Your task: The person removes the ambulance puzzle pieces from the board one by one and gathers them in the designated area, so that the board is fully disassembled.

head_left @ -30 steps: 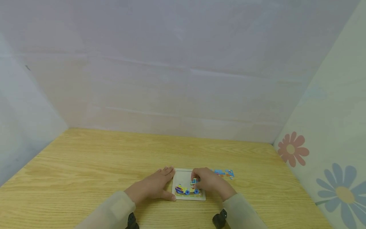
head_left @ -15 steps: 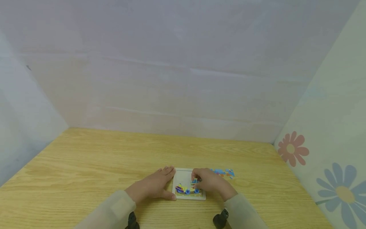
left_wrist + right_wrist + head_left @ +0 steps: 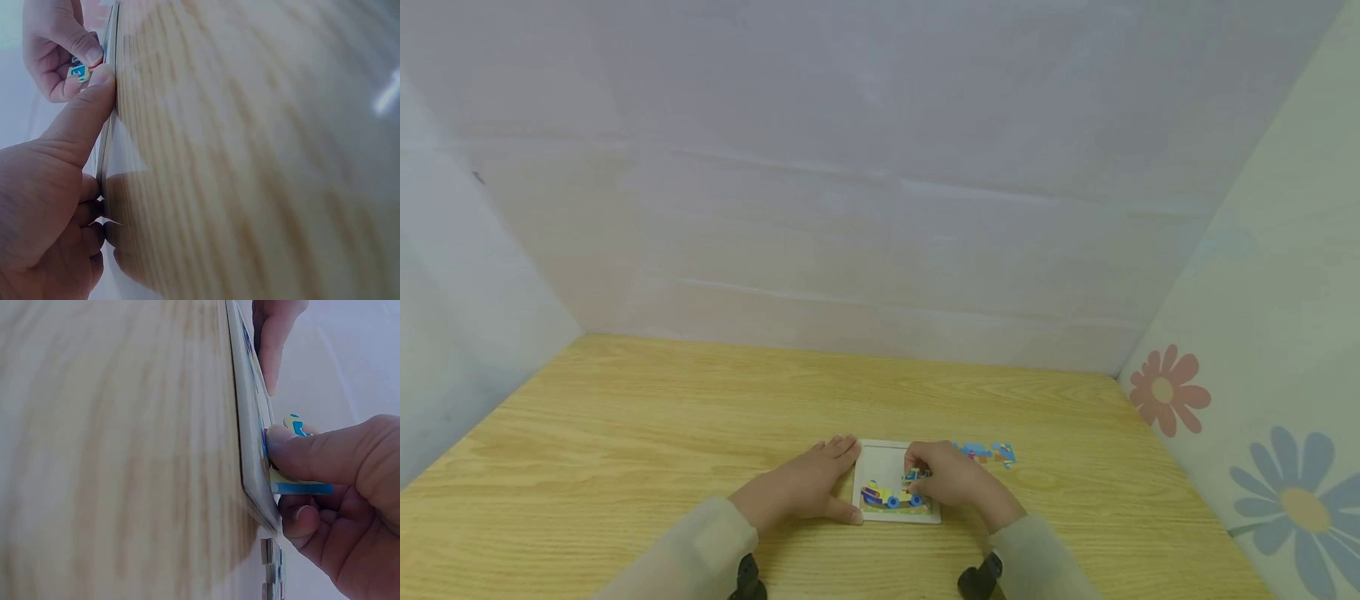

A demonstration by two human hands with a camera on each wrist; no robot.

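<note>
A pale-framed jigsaw puzzle board [image 3: 882, 458] lies flat on the wooden table. Along its lower part sits a yellow and blue vehicle picture with blue wheels; the upper part is bare backing. My left hand [image 3: 808, 485] rests against the board's left side, fingers extended, with the thumb at the near left corner. Over the board's right half, my right hand [image 3: 951, 473] pinches a blue and yellow puzzle piece [image 3: 301, 487] between thumb and fingers. In the right wrist view this piece stands tilted up from the board, and the fingers cover part of it.
Several loose puzzle pieces [image 3: 1002, 453], blue with orange bits, lie just past the board's right side, partly behind the right hand. The wooden table [image 3: 700, 400] meets a pale cloth wall at the back and a flower-printed wall [image 3: 1262, 333] at the right.
My right hand has shifted very slightly right, and the pinched piece has turned a little over the same spot of the board. The left hand stays in place.
</note>
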